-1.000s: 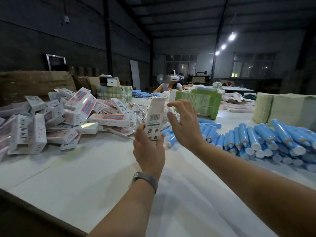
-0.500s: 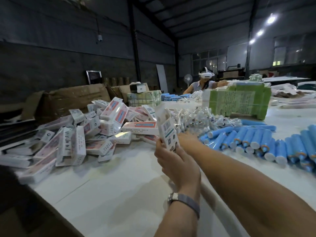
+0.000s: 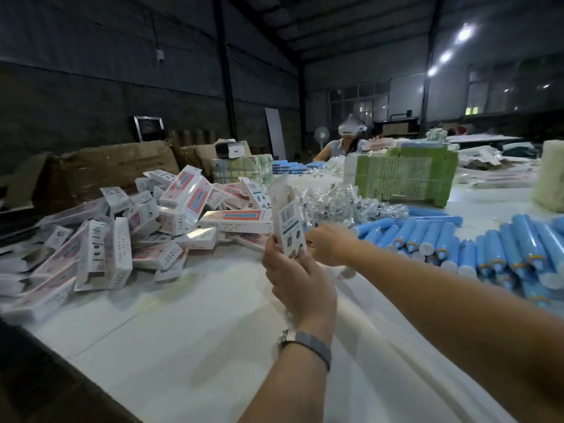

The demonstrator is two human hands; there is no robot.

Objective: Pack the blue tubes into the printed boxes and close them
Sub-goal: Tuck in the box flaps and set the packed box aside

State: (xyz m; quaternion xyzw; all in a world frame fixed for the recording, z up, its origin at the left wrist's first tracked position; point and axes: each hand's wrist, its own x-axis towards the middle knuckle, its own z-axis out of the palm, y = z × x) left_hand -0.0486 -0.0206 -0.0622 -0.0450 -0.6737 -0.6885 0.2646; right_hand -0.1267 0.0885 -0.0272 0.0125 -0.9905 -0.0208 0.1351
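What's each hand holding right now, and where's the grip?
Left hand grips the upright printed box by its lower end. Right hand reaches behind it; whether it holds anything cannot be told.

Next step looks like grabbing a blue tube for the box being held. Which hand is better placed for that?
Right. The left hand is busy holding the printed box upright, while the right hand is free of any box and reaches toward the blue tubes on its side of the table.
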